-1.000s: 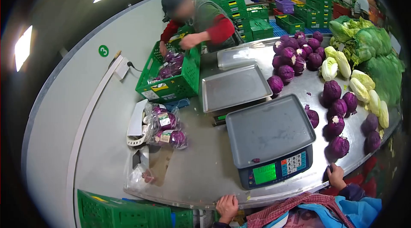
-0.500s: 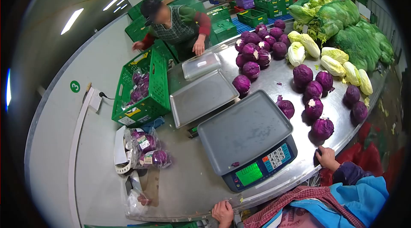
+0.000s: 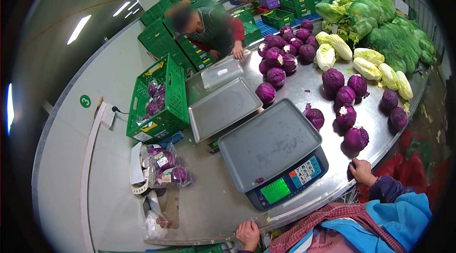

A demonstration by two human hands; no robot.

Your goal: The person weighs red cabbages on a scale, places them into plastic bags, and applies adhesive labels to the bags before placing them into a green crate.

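My left hand [image 3: 248,235] rests on the table's front edge at the bottom centre, its fingers curled over the rim. At the right, my right hand [image 3: 362,172] lies at the same edge, fingers bent around a small dark thing that I cannot make out. Between and beyond them stands a scale with a grey tray [image 3: 270,144] and a lit green display [image 3: 275,190]; a small purple scrap lies on the tray. Nearest my right hand is a red cabbage [image 3: 356,139], with several more behind it on the metal table [image 3: 209,215].
A co-worker [image 3: 209,27] leans at the far side. A green crate [image 3: 161,101] holds bagged cabbages; more bagged cabbages [image 3: 166,160] lie before it. Two trays [image 3: 223,108] sit beyond the scale. Pale Chinese cabbages [image 3: 368,68] and green net sacks [image 3: 399,39] stand back right.
The co-worker has bent lower, with one arm lowered behind the table and the other hand shifted right along its edge. My hands have stayed in place; the view has shifted slightly.
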